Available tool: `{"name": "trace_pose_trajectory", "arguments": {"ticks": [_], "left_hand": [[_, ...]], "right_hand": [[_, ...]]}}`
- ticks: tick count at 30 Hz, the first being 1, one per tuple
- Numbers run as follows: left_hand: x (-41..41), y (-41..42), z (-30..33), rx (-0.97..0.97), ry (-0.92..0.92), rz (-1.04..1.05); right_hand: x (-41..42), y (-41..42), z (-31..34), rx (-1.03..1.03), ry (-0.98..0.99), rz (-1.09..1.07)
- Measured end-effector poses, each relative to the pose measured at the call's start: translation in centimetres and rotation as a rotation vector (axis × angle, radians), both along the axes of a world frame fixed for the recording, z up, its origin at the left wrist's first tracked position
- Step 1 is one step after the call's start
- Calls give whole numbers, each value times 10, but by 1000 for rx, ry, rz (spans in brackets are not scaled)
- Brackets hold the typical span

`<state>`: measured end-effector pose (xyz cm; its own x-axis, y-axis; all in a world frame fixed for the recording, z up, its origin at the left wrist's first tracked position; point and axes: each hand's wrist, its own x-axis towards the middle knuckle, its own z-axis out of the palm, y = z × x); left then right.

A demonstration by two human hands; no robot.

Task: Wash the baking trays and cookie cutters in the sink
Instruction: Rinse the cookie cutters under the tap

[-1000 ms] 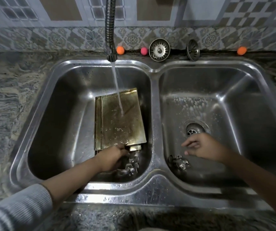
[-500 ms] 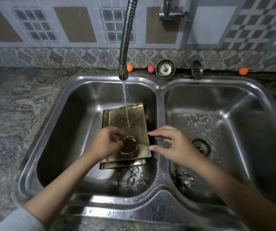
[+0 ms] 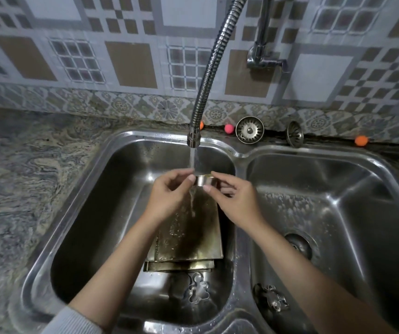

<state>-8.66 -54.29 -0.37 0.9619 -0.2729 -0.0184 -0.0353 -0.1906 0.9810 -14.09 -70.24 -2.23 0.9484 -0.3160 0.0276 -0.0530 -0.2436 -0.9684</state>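
Between the left hand [image 3: 169, 196] and the right hand [image 3: 232, 201] gleams a silver ring cutter [image 3: 204, 180]. Below them lie brassy, dark-stained baking trays [image 3: 188, 237]. Beyond them: orange ball [image 3: 361, 141], pink ball [image 3: 229, 128], grey-brown checked tiles [image 3: 131, 63]. Leftward, swirled grey counter [image 3: 24, 177].

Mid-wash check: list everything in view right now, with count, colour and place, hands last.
Round cutter: 1, silver, under the water stream, held between both hands.
Baking trays: stacked, gold-brown, left basin; exact count unclear.
Shaped cutters: 2, silver; one in left basin, one in right basin.
Sink: 1, steel, two basins.
Tap hose: 1, chrome, running.
Strainers: 2, metal, on the back ledge.
Small balls: 3, two orange, one pink, back ledge.
Hands: left hand, right hand, both pinching the round cutter.
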Motion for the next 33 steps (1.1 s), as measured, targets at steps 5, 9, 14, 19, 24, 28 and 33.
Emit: {"name": "trace_pose_trajectory", "arguments": {"ticks": [5,9,14,19,24,28,33], "left_hand": [[3,-10,-5,-5,-3,151],[7,-11,-7,-48,55,213],[5,-11,-10,-34,67,215],[4,-7,-11,-37,37,210],[6,-1,-9,-126,98,266],[4,0,-2,-135,127,285],[5,3,2,-137,140,311]], "right_hand": [[18,2,-7,-8,-12,-44],[20,4,-12,8,-73,-87],[24,9,-16,76,-102,-110],[27,13,-13,85,-136,-84],[29,14,-8,104,-155,-25],[30,21,-6,130,-169,16],[32,23,-4,130,-183,25]]}}
